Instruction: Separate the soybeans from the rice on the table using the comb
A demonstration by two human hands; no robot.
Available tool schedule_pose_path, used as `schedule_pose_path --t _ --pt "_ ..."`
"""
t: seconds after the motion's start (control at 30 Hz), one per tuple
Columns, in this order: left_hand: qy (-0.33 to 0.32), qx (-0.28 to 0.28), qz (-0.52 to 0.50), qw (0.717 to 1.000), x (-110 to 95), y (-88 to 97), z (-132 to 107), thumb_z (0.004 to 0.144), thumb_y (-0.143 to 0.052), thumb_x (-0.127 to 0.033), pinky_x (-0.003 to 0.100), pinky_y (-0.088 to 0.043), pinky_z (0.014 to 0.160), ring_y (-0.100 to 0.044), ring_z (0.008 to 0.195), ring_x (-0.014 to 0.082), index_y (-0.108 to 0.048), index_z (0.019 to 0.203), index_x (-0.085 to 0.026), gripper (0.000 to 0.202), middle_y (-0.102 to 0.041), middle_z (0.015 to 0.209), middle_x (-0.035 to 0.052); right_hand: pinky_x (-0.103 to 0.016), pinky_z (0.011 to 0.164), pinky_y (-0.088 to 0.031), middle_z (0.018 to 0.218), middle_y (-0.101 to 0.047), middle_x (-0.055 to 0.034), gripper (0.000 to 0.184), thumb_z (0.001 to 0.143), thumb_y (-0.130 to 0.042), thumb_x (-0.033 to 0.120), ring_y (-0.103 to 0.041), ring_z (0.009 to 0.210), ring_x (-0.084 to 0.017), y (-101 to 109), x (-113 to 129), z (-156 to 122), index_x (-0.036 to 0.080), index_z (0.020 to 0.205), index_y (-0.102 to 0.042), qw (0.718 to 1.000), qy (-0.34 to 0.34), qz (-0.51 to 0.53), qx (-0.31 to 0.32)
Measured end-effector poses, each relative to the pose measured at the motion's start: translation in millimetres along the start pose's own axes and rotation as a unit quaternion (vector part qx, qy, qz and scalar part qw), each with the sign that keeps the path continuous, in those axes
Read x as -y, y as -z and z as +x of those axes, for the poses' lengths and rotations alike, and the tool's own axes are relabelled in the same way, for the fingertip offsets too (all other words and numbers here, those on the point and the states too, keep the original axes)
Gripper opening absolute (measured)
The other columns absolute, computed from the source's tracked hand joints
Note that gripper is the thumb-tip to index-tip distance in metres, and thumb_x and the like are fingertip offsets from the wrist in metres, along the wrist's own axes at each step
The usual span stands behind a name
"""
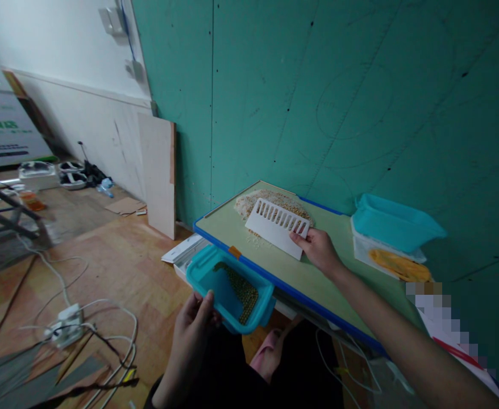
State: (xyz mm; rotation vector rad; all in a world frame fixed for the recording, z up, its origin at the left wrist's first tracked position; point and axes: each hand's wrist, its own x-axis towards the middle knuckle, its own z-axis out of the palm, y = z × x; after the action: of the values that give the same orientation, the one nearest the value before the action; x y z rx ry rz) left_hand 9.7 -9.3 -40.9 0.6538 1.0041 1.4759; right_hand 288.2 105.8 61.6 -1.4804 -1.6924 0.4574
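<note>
My left hand grips the near left rim of a turquoise plastic container, held tilted at the table's front edge. Small green beans lie along its right side. My right hand pinches the right end of a white plate with a row of slots along its far edge. That plate is tilted over a heap of mixed pale grains and beans on the green-topped table. It hides part of the heap, and some pale grains are scattered just in front of it.
A second turquoise container sits on a white one at the table's right end, beside a yellow-orange item. The green wall borders the table's back. Cables and a power strip lie on the floor at left; a board leans nearby.
</note>
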Motion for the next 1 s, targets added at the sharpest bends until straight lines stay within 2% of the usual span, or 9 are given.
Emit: schedule_pose_path --t 0.3,0.53,0.7,1.0 --pt "-0.004 -0.002 0.036 0.999 -12 -3.4 5 0.071 -0.079 -0.055 0.022 -0.041 0.049 -0.051 0.051 0.0115 -0.063 0.074 -0.018 0.04 -0.059 0.058 -0.0029 -0.032 0.059 -0.054 0.067 -0.072 -0.0064 0.04 0.078 -0.067 0.052 -0.069 0.069 -0.025 -10 4 8 0.014 0.074 -0.074 1.0 -0.004 0.021 0.01" --pt "-0.01 -0.014 0.033 0.999 -16 -2.4 14 0.073 -0.079 -0.051 0.021 -0.041 0.05 -0.051 0.051 0.0103 -0.061 0.077 -0.018 0.038 -0.057 0.057 -0.0046 -0.03 0.055 -0.053 0.061 -0.069 -0.0036 0.038 0.075 -0.07 0.054 -0.067 0.066 -0.024 -14 16 7 0.016 0.071 -0.074 0.998 0.005 0.05 0.031" --pt "-0.018 -0.02 0.043 0.999 -20 -3.4 16 0.072 -0.078 -0.053 0.023 -0.043 0.051 -0.055 0.054 0.0128 -0.063 0.077 -0.018 0.039 -0.061 0.059 -0.0018 -0.03 0.055 -0.054 0.061 -0.069 -0.0031 0.038 0.076 -0.069 0.054 -0.067 0.065 -0.024 -15 22 3 0.016 0.074 -0.075 0.997 0.004 0.057 0.046" --pt "-0.022 -0.022 0.031 0.999 -23 -7.9 16 0.069 -0.081 -0.052 0.022 -0.043 0.051 -0.052 0.052 0.0112 -0.06 0.074 -0.018 0.041 -0.058 0.057 -0.0038 -0.032 0.063 -0.055 0.083 -0.076 -0.0089 0.038 0.081 -0.065 0.049 -0.071 0.076 -0.025 -12 17 4 0.013 0.088 -0.076 0.996 0.008 0.065 0.053"
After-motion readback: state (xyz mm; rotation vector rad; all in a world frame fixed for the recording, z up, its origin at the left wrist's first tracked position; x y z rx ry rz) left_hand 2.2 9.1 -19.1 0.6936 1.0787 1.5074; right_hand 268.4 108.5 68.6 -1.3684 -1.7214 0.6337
